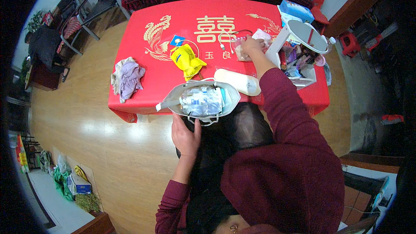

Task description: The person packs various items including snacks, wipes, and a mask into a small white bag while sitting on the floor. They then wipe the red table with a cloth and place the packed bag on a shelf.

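Observation:
My left hand [187, 135] holds the near side of a white paper bag [232, 102] with rope handles, at the table's front edge. Clear plastic packs [203, 100] fill the bag. Farther off to the right, my right hand [254, 46] rests on a small clear packet [242, 55] on the red tablecloth [156, 81]; its fingertips are partly hidden. A white cable [221, 41] lies left of that packet. Between the bag and my right forearm is a cream insole-shaped pad [237, 82]. A yellow plastic packet [187, 60] lies beyond the bag.
A white organizer [305, 79] with a round mirror [307, 36] and cosmetics stands at the right, before a blue tissue box [296, 11]. A crumpled lilac cloth [130, 79] lies at the left. Another person [45, 47] is at the far left, by a chair [70, 29].

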A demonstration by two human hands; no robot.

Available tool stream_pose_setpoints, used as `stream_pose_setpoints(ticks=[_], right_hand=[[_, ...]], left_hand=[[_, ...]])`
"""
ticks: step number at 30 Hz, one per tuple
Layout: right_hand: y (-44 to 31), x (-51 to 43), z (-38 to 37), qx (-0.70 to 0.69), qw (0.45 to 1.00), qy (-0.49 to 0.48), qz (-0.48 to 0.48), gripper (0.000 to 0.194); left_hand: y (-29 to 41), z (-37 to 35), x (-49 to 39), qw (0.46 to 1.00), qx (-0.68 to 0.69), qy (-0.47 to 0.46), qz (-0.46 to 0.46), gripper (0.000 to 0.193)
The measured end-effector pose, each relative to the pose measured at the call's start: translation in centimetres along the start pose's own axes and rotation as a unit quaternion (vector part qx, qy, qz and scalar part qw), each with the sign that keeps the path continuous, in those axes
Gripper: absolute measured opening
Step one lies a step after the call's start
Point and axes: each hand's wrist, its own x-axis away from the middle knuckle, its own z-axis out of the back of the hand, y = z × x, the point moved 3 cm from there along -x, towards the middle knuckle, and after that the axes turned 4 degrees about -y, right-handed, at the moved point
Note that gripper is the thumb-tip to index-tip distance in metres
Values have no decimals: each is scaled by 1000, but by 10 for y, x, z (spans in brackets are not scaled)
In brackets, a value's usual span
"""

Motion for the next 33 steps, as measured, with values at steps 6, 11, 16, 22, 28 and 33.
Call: stream_pose_setpoints(ticks=[6,11,16,22,28,33], right_hand=[[7,-12,-3,152,988,-9,24,60],[4,5,2,308,944,-2,120,50],[1,65,27,-184,907,316,209,36],[13,142,24,-454,815,275,231,46],[30,184,24,-707,672,-135,174,32],[30,234,61,-672,684,-115,258,27]], left_hand=[[-1,-1,1,1000,14,-13,14,87],[-2,-1,0,1000,21,-5,16,88],[2,1,-1,999,32,13,7,88],[3,3,-5,998,58,-15,18,88],[4,5,-5,998,50,-21,14,88],[1,4,-5,1000,28,-8,4,93]])
